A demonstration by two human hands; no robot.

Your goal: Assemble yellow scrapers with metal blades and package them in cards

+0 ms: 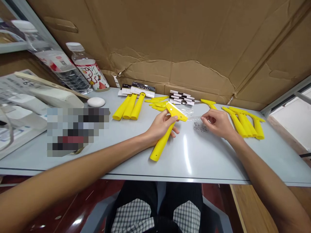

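My left hand is closed round a yellow scraper, whose wide head points up and to the right. Between the fingertips of my right hand is the end of a thin metal strip, which reaches toward the right corner of the scraper's head. Whether the strip touches the head, I cannot tell. Just below my right fingertips lie small screws in loose piles. Behind the scraper, more thin metal strips rest on the table, next to several loose yellow head pieces.
Yellow scrapers with black-and-white cards lie at the back left, folded cards at the back middle. More yellow handles are at right. Bottles, a white oval object and a blurred-out item stand left. Cardboard walls the back.
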